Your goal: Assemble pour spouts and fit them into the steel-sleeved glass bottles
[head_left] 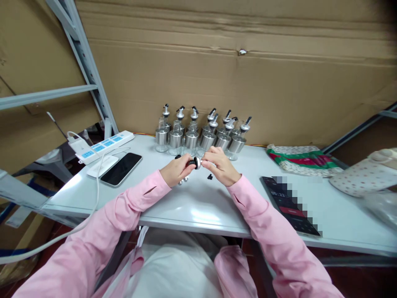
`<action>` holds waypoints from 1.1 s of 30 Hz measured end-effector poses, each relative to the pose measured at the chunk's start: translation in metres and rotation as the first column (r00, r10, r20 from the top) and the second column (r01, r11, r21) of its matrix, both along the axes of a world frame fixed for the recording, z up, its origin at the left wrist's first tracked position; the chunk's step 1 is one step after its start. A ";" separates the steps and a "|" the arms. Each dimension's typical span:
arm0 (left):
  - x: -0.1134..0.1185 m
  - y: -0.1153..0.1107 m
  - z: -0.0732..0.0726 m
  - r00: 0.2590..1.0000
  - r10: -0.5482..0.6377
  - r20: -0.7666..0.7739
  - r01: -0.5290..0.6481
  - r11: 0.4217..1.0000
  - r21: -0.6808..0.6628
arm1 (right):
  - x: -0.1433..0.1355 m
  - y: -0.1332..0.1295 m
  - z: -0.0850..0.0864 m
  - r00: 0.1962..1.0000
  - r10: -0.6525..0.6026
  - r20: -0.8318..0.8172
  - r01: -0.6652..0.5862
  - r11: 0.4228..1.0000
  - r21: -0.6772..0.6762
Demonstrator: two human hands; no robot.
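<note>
Between my two hands, above the middle of the table, is a pourer top (197, 162) with a black ribbed stopper and a silver collar. My left hand (177, 169) is closed around its black stopper end. The fingers of my right hand (219, 165) pinch its silver end. Behind my hands stand several glass bottles with steel sleeves (176, 139); some carry silver pourers with black levers, and others in the front row have bare necks. A few small black pieces (210, 176) lie by my right hand. Small silver parts (186, 179) lie partly hidden beside my left hand.
On the left are a white power strip (107, 145), a dark phone (121, 169) and a white cable. A tablet-like dark device (291, 205) lies at the right, with a patterned cloth (302, 160) and a dotted white item (362, 176) behind it. Cardboard (198, 74) backs the table.
</note>
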State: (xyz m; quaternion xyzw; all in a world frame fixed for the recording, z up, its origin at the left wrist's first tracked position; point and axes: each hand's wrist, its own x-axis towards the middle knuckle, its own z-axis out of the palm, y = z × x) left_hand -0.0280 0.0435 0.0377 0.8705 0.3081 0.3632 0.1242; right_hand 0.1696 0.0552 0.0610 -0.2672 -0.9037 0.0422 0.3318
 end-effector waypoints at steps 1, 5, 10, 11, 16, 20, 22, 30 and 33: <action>-0.003 0.001 -0.001 1.000 0.002 0.011 -0.003 1.000 0.026 | 0.003 0.001 0.000 0.998 -0.012 -0.068 0.005 0.994 -0.110; -0.016 0.006 0.001 0.982 0.090 0.166 -0.111 0.986 0.122 | 0.024 0.008 0.000 0.902 -0.215 -0.373 0.039 0.904 -0.425; -0.010 0.011 0.000 0.992 0.128 0.022 -0.127 0.912 0.390 | 0.021 0.010 -0.001 0.885 -0.170 -0.434 -0.118 0.819 -0.562; -0.007 0.012 -0.002 0.989 0.145 -0.019 -0.121 0.881 0.457 | 0.017 0.009 -0.003 0.903 -0.134 -0.408 -0.160 0.776 -0.610; 0.002 0.018 -0.004 0.980 0.195 -0.038 -0.120 0.733 0.670 | -0.001 0.005 -0.012 0.919 -0.037 -0.393 -0.327 0.487 -0.810; 0.002 0.020 -0.002 0.970 0.203 -0.137 -0.058 0.735 0.675 | -0.004 0.003 -0.013 0.877 -0.076 -0.474 -0.428 0.322 -0.844; 0.003 0.020 -0.002 0.968 0.190 -0.161 -0.031 0.733 0.679 | -0.004 0.000 -0.012 0.859 -0.103 -0.502 -0.463 0.261 -0.847; 0.005 0.016 -0.003 0.970 0.172 -0.170 0.010 0.671 0.741 | 0.000 -0.005 -0.007 0.894 -0.050 -0.445 -0.445 -0.004 -0.895; 0.005 0.015 -0.001 0.983 0.142 -0.121 0.007 0.619 0.785 | -0.003 -0.008 -0.009 0.887 -0.028 -0.461 -0.462 -0.021 -0.887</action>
